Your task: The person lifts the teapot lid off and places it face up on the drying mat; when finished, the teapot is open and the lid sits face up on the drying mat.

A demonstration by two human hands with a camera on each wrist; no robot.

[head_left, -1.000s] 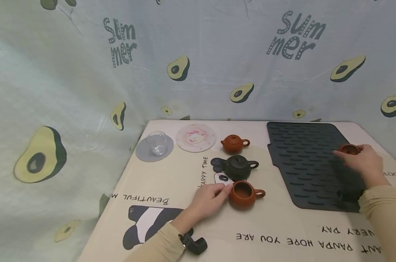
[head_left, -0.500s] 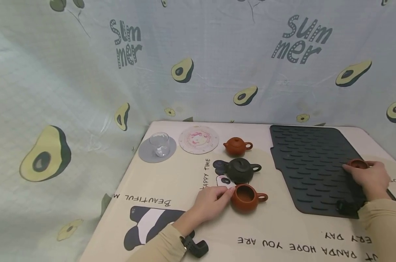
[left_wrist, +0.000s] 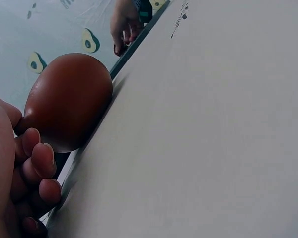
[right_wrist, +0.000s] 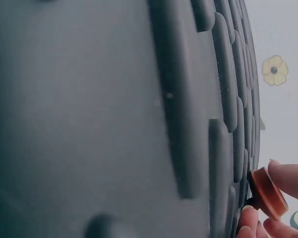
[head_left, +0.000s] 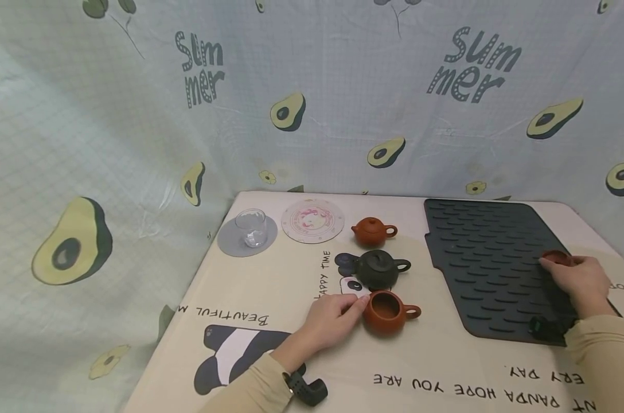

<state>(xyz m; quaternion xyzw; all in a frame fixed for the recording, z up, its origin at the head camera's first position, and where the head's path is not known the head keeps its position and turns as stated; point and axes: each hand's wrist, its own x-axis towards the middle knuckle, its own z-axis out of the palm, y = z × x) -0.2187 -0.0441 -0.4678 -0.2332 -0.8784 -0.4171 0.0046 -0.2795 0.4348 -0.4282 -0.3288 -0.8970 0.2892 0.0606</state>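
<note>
Head view: I logged left grip (head_left: 328, 315) pinching the open pot (head_left: 384, 324) by its spout (left_wrist: 25, 123), right grip (head_left: 582, 282) holding a lid (head_left: 557, 257) over the mat (head_left: 484, 261).

You have three teapots (head_left: 372, 233) (head_left: 377, 272) (head_left: 384, 326) on one worktop (head_left: 436, 351), two of them reddish-brown and one dark. You can count three lids (right_wrist: 269, 194) too: two in place, one apart. Add one clear glass (head_left: 255, 234), two round coasters (head_left: 227, 244) (head_left: 312, 221), one ridged dark mat (head_left: 484, 252), one printed curtain (head_left: 338, 92) and your own two hands (head_left: 332, 320) (head_left: 584, 282).
</note>
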